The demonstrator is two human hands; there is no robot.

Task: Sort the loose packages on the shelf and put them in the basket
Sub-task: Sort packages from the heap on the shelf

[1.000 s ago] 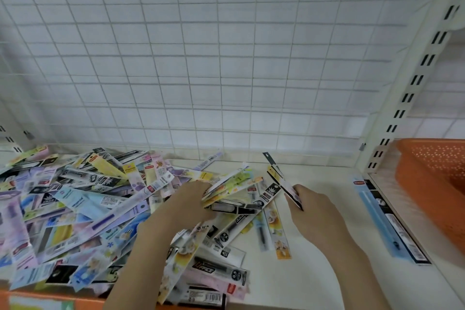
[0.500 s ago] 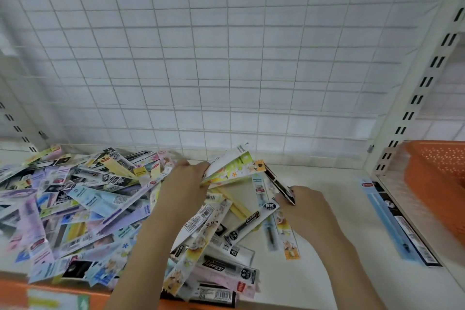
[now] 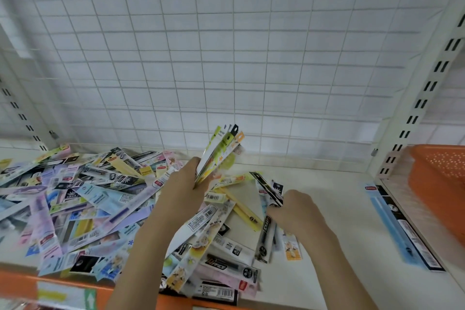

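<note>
much of the pile of loose packages (image 3: 75,209) is blurred at the left edge of the frame, so the print on those slim pen packs cannot be read, and the pile runs out of view on the left. the two forearms cover the middle of the pile, and the lowest packs are cut by the orange shelf edge (image 3: 22,287) along the bottom. the basket (image 3: 442,184) is only partly seen: an orange perforated corner at the right edge, on the neighbouring shelf past the white slotted upright (image 3: 425,88); its inside cannot be made out.

the left hand (image 3: 181,191), at centre frame, has its fingers curled round a fanned bundle of packages (image 3: 221,151), green, yellow and black-topped, held tilted up toward the wire grid back panel (image 3: 226,45) and lifted clear of the pile. the fingertips are hidden behind the bundle. the right hand (image 3: 299,211), just right of centre, is closed on a black package (image 3: 266,187) that sticks up to the upper left out of the fist; the fingers face away, so the exact pinch cannot be seen. below it more packs lie on the white shelf (image 3: 327,272), among them yellow ones and a black one marked "office".

toward the lower right, a blue package (image 3: 392,229) and a black one lie side by side along the shelf's right border, well apart from the pile and near the basket.
</note>
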